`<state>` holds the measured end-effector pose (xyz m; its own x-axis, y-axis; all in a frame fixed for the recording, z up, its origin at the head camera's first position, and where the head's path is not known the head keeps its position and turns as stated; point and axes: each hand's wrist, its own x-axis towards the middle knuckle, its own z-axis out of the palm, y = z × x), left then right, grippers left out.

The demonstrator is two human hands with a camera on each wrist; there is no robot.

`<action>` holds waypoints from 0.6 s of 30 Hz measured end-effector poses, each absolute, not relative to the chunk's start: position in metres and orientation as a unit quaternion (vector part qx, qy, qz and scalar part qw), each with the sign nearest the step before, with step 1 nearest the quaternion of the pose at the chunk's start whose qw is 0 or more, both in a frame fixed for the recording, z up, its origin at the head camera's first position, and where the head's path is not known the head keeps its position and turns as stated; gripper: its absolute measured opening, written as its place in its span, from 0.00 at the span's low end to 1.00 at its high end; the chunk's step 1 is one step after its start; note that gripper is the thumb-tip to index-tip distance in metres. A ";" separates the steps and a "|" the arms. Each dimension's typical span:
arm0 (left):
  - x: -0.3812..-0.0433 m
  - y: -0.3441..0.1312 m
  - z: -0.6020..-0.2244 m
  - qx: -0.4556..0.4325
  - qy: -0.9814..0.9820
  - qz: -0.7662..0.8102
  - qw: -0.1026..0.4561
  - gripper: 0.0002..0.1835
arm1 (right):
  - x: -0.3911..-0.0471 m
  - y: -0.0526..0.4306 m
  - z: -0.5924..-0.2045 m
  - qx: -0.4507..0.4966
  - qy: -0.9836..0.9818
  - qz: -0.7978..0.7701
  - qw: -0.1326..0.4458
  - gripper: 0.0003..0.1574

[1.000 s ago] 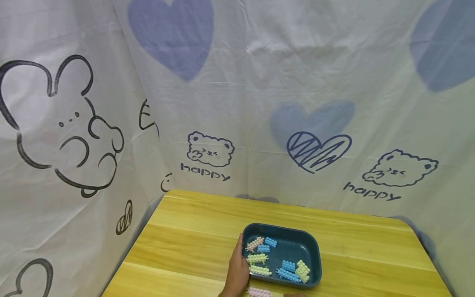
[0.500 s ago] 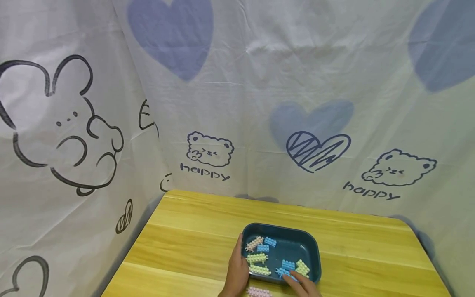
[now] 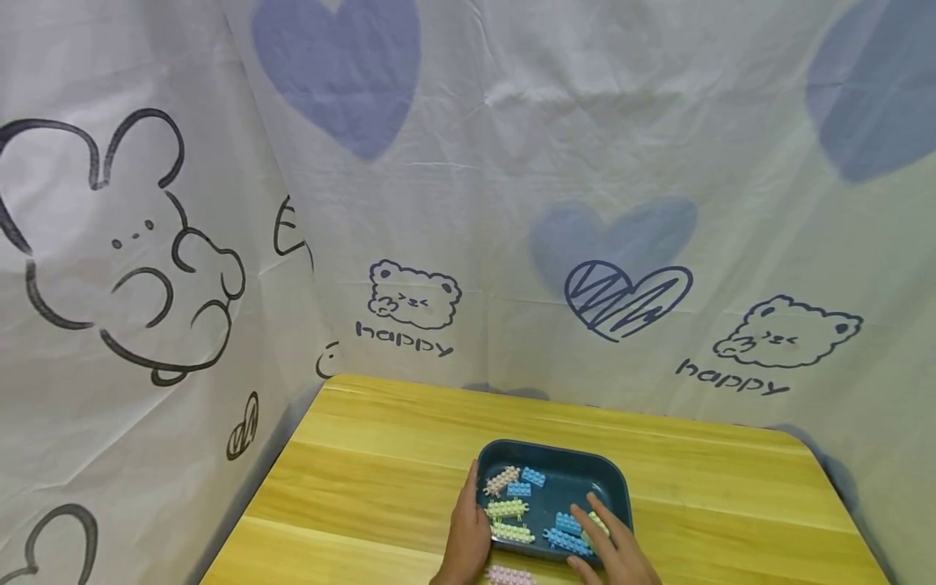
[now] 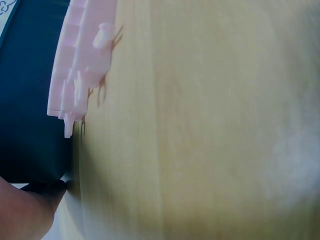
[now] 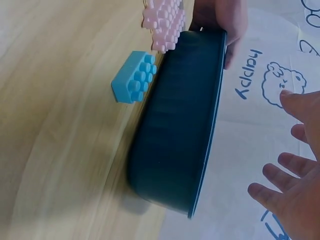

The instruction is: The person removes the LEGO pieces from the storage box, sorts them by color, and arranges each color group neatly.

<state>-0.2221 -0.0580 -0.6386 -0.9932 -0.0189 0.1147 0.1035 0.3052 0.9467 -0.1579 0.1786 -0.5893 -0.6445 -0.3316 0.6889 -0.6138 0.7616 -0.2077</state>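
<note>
A dark teal tray sits on the table with blue, yellow-green and peach toy bricks in it. My left hand rests against its left end, fingers lying straight along the outer wall. Over the tray's right front part, my right hand has its fingers spread and partly covers a yellow-green brick. A long blue brick and a shorter blue brick lie just left of those fingers. In the right wrist view, the right hand appears beyond the rim with nothing between its fingers.
On the wooden table, a pink brick with side pegs lies along the tray's front wall. Near it a light blue brick stands on the table. Printed cloth hangs behind the table and on the left.
My right hand has come up from the bottom edge, passed over the long blue brick, and moved right and farther over the tray. The left hand and tray stay in place.
</note>
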 end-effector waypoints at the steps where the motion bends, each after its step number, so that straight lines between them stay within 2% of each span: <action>1: -0.222 -0.058 -0.639 -0.026 -0.806 -0.589 0.052 0.36 | -0.158 0.179 -0.589 0.265 -0.882 0.218 0.323 0.41; 9: -0.224 -0.059 -0.640 -0.022 -0.809 -0.585 0.055 0.36 | -0.159 0.178 -0.589 0.246 -0.891 0.210 0.319 0.35; 13: -0.225 -0.058 -0.641 -0.019 -0.806 -0.589 0.049 0.36 | -0.162 0.174 -0.589 0.216 -0.909 0.210 0.287 0.45; 18: -0.224 -0.058 -0.643 -0.020 -0.805 -0.591 0.047 0.36 | -0.172 0.167 -0.587 0.192 -0.926 0.219 0.240 0.40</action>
